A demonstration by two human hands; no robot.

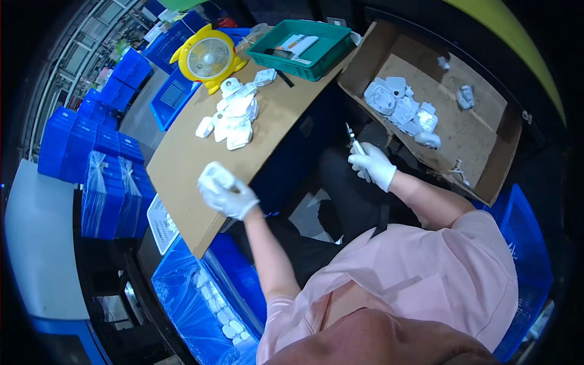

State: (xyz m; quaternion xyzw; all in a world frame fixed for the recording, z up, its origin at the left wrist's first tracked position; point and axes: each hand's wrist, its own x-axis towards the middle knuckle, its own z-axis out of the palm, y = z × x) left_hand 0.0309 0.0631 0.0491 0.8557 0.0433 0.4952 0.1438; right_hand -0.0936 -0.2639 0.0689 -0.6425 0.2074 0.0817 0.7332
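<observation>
In my gloved left hand (230, 201) is a white moulded plastic part (217, 177), gripped above the near left part of the table. My right hand (373, 165), gloved too, is closed round the pale handles of small nippers (352, 135), over my lap and apart from the table. Their narrow metal tip points up and away from me. Beyond my left hand, a loose pile of similar white plastic parts (236, 115) lies on the brown tabletop (182, 161). My fingers partly cover the held part.
A yellow fan (210, 59) and a green tray (292, 64) with tools stand at the table's far end. To the right, an open cardboard box (486, 137) holds more white parts. A blue-lined crate (176, 295) with white pieces is at lower left. Blue crates (67, 143) are stacked farther left.
</observation>
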